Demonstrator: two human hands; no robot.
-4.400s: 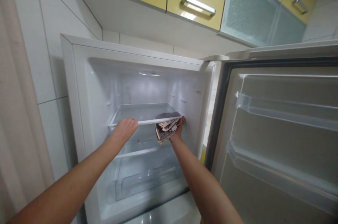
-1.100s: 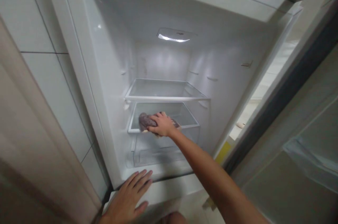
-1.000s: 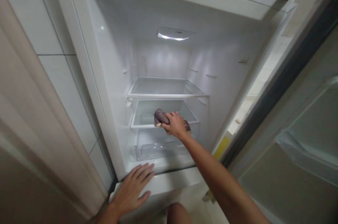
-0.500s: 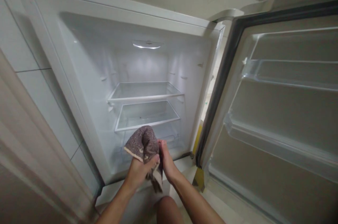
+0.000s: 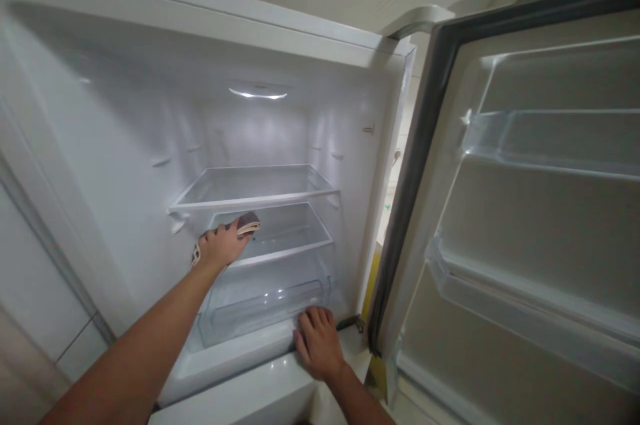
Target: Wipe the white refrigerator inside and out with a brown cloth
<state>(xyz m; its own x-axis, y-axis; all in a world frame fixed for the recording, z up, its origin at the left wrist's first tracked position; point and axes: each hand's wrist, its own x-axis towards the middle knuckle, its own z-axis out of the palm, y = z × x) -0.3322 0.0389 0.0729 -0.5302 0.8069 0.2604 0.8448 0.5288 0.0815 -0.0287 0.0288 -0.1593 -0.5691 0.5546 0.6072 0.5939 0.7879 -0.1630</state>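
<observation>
My left hand [image 5: 220,248] is inside the refrigerator, closed on a folded brown cloth [image 5: 249,223] with a pale edge. It holds the cloth over the left part of the lower glass shelf [image 5: 285,228], just below the front of the upper glass shelf [image 5: 250,191]. Part of the cloth is hidden under my palm and fingers. My right hand [image 5: 320,343] rests on the refrigerator's bottom front ledge [image 5: 250,358], fingers slightly bent and apart, with nothing held in them. A clear drawer [image 5: 265,301] sits behind that ledge, between the two hands.
The refrigerator door [image 5: 545,225] stands wide at the right, with clear door bins [image 5: 550,145] and a dark rubber seal [image 5: 417,165]. A lit lamp [image 5: 257,93] is on the inner ceiling. Tiled wall [image 5: 40,265] borders the left side.
Both hands were together on the cloth in front of the refrigerator. My left hand has carried it inside to the lower shelf; my right hand has let go and come down onto the ledge. The view is closer.
</observation>
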